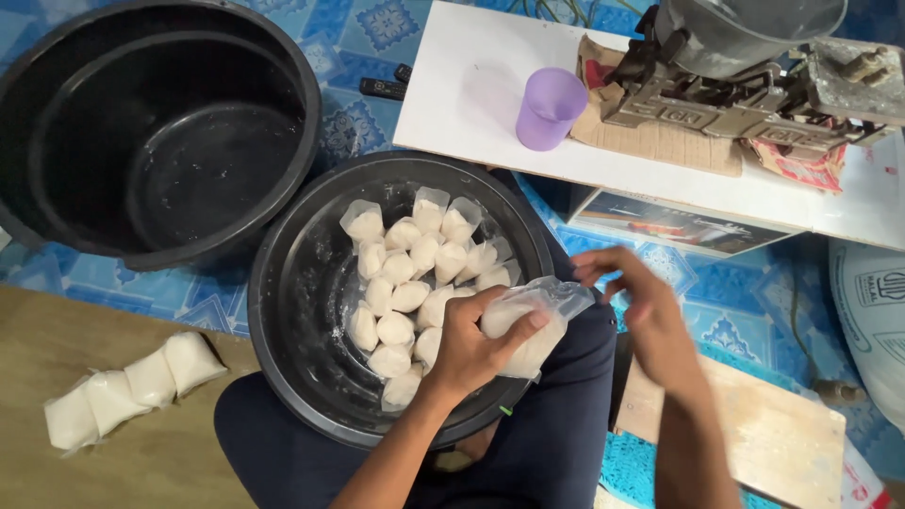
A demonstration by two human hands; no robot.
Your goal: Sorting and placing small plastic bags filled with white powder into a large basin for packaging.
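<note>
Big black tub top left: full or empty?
Empty. The large black tub shows bare inner wall and floor, only faint white smears; the filled bags sit in the smaller black basin beside it.

The bag [533,325] in the hands is thin clear plastic, glossy and crinkled, over matt white powder. The near basin [302,311] is black plastic, shiny and dusted white. The far desk [471,94] is smooth white board; the purple cup [550,108] is translucent plastic, the scale [716,94] dull worn metal on rough brown cardboard [660,146].
</note>
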